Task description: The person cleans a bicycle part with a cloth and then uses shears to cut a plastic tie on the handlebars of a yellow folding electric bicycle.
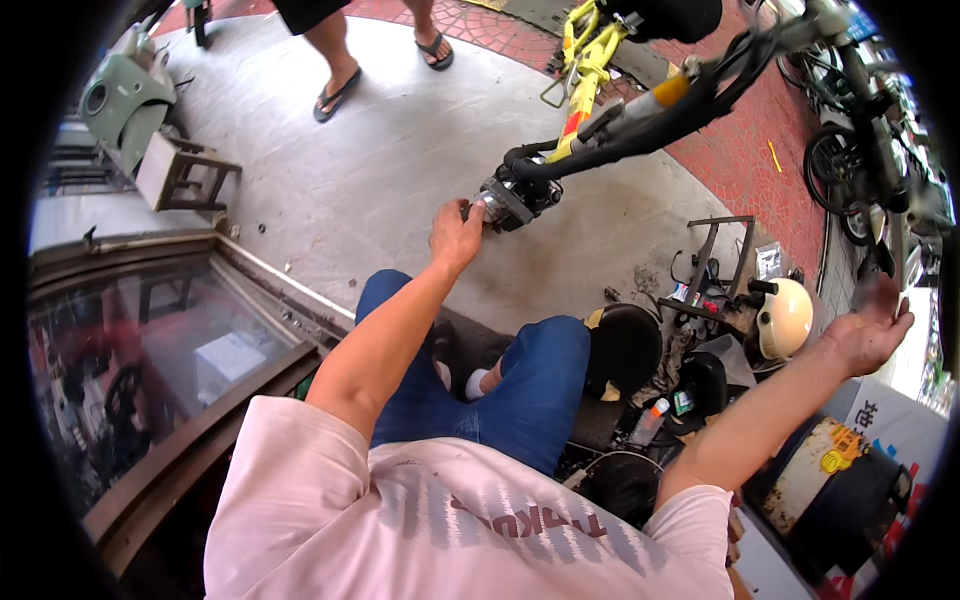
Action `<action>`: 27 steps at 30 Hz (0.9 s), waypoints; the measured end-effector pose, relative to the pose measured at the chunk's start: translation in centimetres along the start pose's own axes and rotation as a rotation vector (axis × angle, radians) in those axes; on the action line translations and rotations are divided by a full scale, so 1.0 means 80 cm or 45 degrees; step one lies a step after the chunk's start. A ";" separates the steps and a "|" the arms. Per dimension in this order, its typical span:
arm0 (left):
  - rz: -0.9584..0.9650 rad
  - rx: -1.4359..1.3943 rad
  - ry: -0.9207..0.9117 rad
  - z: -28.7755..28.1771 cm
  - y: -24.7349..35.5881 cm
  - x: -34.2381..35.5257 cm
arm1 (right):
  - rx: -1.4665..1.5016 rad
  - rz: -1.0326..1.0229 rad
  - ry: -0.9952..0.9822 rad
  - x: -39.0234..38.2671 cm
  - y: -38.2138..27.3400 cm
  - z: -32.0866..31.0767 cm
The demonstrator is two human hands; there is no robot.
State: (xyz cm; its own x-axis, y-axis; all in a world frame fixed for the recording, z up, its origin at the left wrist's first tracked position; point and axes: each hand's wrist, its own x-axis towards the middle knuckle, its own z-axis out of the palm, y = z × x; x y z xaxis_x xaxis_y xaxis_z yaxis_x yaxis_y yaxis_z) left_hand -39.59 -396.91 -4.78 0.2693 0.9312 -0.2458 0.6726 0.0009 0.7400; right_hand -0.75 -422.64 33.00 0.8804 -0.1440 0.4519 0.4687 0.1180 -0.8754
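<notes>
My left hand is closed around a rounded silver metal part at the end of a yellow bike frame. Beside the fingers, a dark blocky mechanism is joined to that metal part. A thick bundle of black cables runs from there toward the upper right. Out at the far right, my right hand is raised over the clutter, palm turned up. Its fingers are curled and smeared by motion, so whether anything lies in them cannot be made out.
A cream helmet, a black round tub and a small bottle crowd my right side. To the left stand a glass-topped case and a wooden stool. Another person's sandalled foot is ahead.
</notes>
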 end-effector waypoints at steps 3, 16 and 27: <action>0.245 -0.101 -0.083 0.059 -0.051 0.044 | 0.232 0.339 -0.096 -0.159 0.162 -0.037; 0.173 0.024 0.008 0.100 -0.085 0.076 | -0.593 0.387 -1.663 -0.595 0.303 0.091; 0.098 0.046 -0.052 0.090 -0.081 0.080 | -0.578 0.407 -1.244 -0.567 0.335 0.062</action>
State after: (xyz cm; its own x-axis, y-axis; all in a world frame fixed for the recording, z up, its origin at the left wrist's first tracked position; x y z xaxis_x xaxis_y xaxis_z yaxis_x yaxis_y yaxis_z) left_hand -37.29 -393.55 -15.64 0.3487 0.9123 -0.2148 0.6731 -0.0843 0.7347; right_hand -27.76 -408.09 -10.12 0.7282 0.6843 -0.0388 0.3165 -0.3858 -0.8666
